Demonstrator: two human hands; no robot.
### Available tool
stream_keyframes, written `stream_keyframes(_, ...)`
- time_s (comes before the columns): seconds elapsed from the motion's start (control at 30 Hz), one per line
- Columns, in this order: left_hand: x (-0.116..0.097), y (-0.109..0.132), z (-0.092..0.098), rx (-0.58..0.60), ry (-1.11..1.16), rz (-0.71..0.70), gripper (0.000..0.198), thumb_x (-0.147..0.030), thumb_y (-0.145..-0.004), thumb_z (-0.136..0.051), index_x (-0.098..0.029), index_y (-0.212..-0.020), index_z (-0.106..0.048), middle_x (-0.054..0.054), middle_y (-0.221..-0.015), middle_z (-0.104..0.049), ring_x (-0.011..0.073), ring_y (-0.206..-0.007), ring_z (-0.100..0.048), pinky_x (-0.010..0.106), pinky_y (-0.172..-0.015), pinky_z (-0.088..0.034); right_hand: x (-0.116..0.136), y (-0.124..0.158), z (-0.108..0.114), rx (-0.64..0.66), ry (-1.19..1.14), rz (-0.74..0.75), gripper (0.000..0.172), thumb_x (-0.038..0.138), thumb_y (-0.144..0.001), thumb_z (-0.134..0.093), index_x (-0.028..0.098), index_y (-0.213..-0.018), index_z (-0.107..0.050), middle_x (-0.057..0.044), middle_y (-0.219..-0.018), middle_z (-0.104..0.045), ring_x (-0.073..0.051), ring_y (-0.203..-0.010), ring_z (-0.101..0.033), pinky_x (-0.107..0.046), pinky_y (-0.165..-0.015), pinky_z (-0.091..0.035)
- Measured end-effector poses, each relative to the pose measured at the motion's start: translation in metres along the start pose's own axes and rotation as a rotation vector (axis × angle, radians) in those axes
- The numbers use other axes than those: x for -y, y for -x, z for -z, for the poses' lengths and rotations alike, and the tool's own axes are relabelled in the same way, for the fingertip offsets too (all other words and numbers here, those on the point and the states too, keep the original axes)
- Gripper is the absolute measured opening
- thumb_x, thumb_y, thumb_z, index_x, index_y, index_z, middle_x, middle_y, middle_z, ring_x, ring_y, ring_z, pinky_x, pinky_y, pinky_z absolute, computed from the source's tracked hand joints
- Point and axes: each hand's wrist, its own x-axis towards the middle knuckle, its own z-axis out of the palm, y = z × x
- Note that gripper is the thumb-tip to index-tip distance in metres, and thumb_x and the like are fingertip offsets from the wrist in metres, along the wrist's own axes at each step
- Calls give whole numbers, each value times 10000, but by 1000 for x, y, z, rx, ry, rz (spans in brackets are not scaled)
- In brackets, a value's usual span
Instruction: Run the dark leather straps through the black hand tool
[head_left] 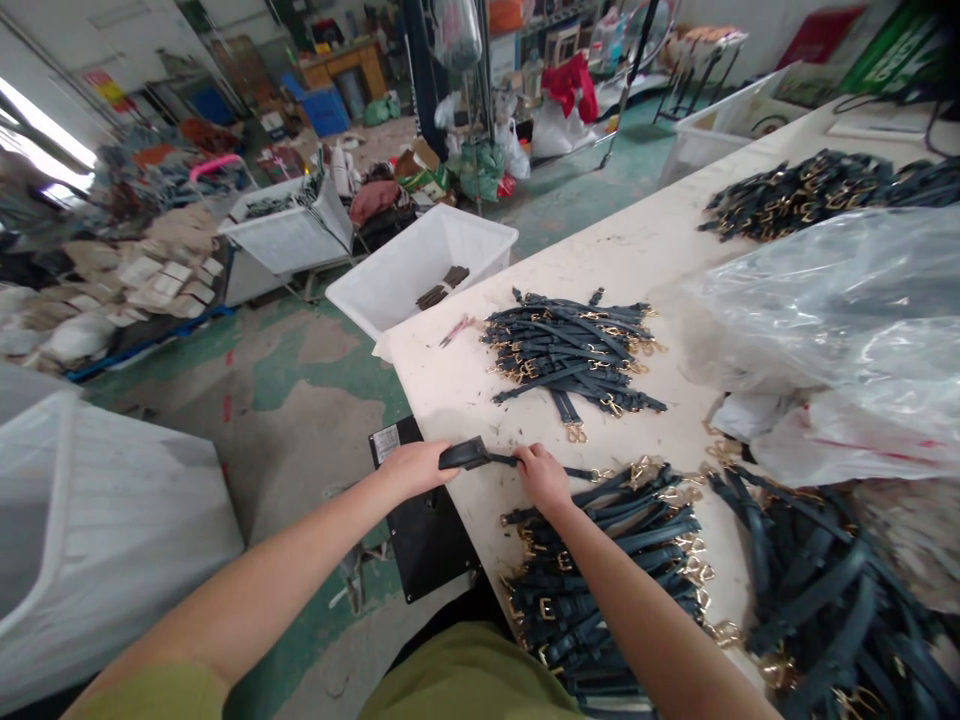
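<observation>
My left hand (414, 468) is closed around a black, oblong, block-like object (465, 454) at the table's near edge; its exact kind is unclear. Between the fingers of my right hand (541, 476) is a narrow dark strap (577, 472) with a gold clasp at its right end. The strap's left end reaches the black object, and I cannot tell whether they are joined. Just beyond my hands lies a heap of dark straps (570, 345) with gold clasps. Under my right forearm, a second pile of straps (622, 560) with gold buckles is partly hidden.
The pale table (457, 385) runs away to the upper right. Clear plastic sheeting (840, 300) and a tangle of straps (840, 590) are on the right. Small scissors (456, 330) lie near the far corner. White bins (427, 255) stand on the floor; a black panel (427, 540) sits below the table edge.
</observation>
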Motion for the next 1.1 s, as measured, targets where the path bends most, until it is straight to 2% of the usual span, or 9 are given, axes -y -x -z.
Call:
stream_keyframes(0.1,7,10,0,-5,-28,-7,424,-519,-717,-394,-342,-1086,-508,3,-951,-635,195,-830,-580,266,-668,-429,1,0,2,6,-3,-3,259,273,-839,-348,264,-1040,-512,-43,-968,-485,-141,-839,-476,-225,-671,-309)
stream_keyframes(0.17,3,12,0,-2,-43,-23,426,-524,-716,-395,-336,-1080,-511,8,-939,-638,196,-820,-583,268,-665,-432,3,0,3,19,-4,-12,263,274,-840,-344,264,-1041,-514,-44,-971,-485,-139,-837,-477,-224,-670,-309)
stream_keyframes(0.37,-23,-3,-3,-19,-91,-115,418,-527,-697,-412,-294,-1019,-542,28,-875,-645,210,-783,-590,282,-638,-444,5,-1,6,43,-10,-7,266,251,-832,-358,250,-1047,-514,-48,-981,-484,-132,-839,-478,-221,-684,-306)
stream_keyframes(0.5,-28,-10,-5,-27,-118,-159,398,-523,-696,-403,-270,-957,-566,38,-833,-645,225,-747,-593,304,-609,-448,1,-1,4,33,-30,8,264,230,-835,-341,235,-1036,-512,-47,-979,-493,-131,-832,-486,-222,-697,-307)
stream_keyframes(0.63,-25,-13,-4,6,-67,-166,417,-547,-690,-399,-296,-982,-559,25,-853,-646,220,-756,-592,295,-604,-444,-1,-2,2,-1,-60,4,276,204,-838,-317,206,-1049,-496,-55,-992,-503,-135,-854,-491,-223,-730,-309)
stream_keyframes(0.9,-22,-24,-4,80,115,-198,463,-561,-683,-419,-330,-1070,-522,-13,-937,-636,178,-826,-580,229,-646,-424,-4,-3,0,10,-84,6,321,145,-801,-348,191,-1100,-454,-70,-1035,-508,-140,-876,-491,-223,-729,-316)
stream_keyframes(1.0,-16,-23,-2,56,134,-158,478,-555,-681,-430,-338,-1101,-499,-14,-967,-629,188,-855,-574,235,-658,-422,-6,-4,-3,-2,-93,0,318,141,-806,-332,188,-1095,-454,-64,-1031,-517,-137,-882,-493,-219,-737,-314)
stream_keyframes(1.1,4,-9,5,-18,131,-58,453,-526,-709,-413,-321,-1103,-500,-1,-996,-619,190,-878,-567,236,-684,-417,-7,-4,-5,-15,-89,4,288,175,-832,-303,196,-1062,-476,-55,-1012,-522,-131,-854,-502,-218,-728,-313)
